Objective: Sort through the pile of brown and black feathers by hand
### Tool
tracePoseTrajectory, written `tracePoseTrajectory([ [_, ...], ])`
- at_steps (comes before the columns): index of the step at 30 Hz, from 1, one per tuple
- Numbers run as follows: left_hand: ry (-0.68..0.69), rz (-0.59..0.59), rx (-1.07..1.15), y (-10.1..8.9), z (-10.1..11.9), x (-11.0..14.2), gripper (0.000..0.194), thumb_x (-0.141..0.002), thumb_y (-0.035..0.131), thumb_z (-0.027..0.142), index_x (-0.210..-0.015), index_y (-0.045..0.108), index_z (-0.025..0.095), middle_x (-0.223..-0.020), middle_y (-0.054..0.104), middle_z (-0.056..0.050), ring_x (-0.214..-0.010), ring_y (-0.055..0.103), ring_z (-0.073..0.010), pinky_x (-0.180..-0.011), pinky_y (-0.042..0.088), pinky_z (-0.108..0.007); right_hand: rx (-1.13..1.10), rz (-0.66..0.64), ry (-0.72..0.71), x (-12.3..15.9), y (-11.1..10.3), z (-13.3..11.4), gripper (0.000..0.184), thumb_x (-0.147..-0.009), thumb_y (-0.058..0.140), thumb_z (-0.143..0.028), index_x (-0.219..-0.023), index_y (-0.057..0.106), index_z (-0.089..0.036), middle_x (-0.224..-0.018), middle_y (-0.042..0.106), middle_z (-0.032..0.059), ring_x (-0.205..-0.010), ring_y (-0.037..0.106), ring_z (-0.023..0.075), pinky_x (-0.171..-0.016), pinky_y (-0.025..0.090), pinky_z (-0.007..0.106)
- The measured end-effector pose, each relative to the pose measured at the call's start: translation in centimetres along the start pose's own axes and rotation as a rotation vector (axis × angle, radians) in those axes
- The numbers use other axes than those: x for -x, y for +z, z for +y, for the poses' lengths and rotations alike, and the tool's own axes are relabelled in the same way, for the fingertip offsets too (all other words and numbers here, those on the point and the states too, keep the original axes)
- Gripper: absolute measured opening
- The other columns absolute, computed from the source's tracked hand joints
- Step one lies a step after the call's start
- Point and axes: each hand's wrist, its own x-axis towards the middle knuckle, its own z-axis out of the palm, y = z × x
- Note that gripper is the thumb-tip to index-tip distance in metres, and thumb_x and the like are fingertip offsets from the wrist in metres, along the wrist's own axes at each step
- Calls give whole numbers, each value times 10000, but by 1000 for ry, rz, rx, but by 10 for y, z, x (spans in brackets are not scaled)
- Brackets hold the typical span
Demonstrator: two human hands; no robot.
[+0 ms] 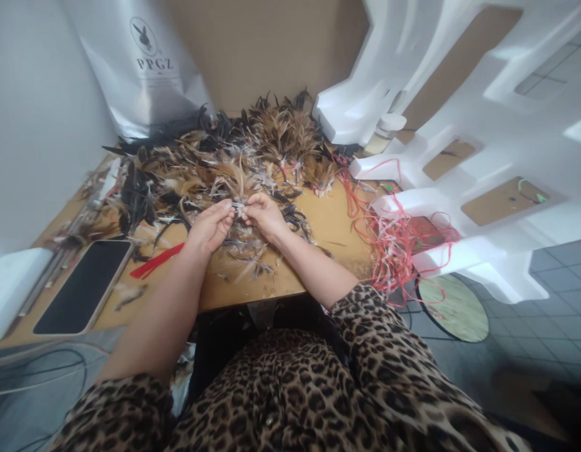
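Note:
Both my hands meet over the front middle of the wooden table point(340, 216), fingertips close together. Between them stands a small bunch of tan feathers point(238, 182), its pale quill ends down at my fingers. My left hand point(213, 225) is closed in a pinch on the quill side of this bunch. From the other side my right hand point(264, 215) pinches the same quills with thumb and forefinger. Behind lies a wide heap of brown and black feathers point(181, 166). Loose feather scraps point(252, 257) lie below my hands.
A phone point(85, 285) and a red strip point(156, 260) lie at left. On the right are tangled pink strings point(394, 245), white foam pieces point(460, 150) and a lidded jar point(384, 133). A silver bag point(149, 75) stands behind the feathers. A round stool point(453, 307) is below.

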Motion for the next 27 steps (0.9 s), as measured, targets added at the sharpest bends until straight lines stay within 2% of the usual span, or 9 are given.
tracePoseTrajectory([
  [5,-6,-5,-10,-4,0,-2,100,-713,641,23,-787,661,88,-596,608,-17,-501,552,-22,-477,446,-63,52,-30,-73,1,1,1,217,-650,629,-160,-819,494,-180,-535,552,-79,-463,494,50,-481,419,154],
  [9,91,-1,-88,-6,-3,-3,83,-629,716,83,-694,667,101,-577,623,-21,-493,552,-35,-464,439,-92,164,-33,-130,-3,-2,7,172,-669,608,-165,-828,542,-166,-537,548,-75,-466,484,54,-492,418,168],
  [14,304,20,-381,-7,-8,-3,172,-582,753,219,-712,691,126,-583,641,-10,-482,547,-56,-485,444,-149,595,-2,-289,-2,-6,8,180,-696,579,-151,-861,650,-139,-701,641,-18,-593,523,67,-629,436,195],
  [17,390,16,-529,-9,-9,-3,185,-581,747,256,-707,687,135,-575,635,1,-474,543,-72,-509,456,-187,838,-45,-362,1,-7,6,210,-704,549,-135,-864,686,-135,-779,678,7,-688,559,92,-707,434,207],
  [22,372,7,-617,-9,-8,0,190,-593,734,265,-723,682,137,-554,628,4,-470,550,-84,-503,451,-197,991,-99,-334,3,-8,3,264,-704,523,-135,-889,709,-113,-766,677,26,-693,564,109,-673,407,202],
  [27,344,-15,-684,-7,-7,3,181,-585,732,251,-707,671,132,-549,632,-4,-458,549,-87,-483,449,-195,1069,-146,-281,1,-9,4,222,-705,546,-198,-818,716,-110,-655,625,-2,-601,492,88,-577,345,190],
])
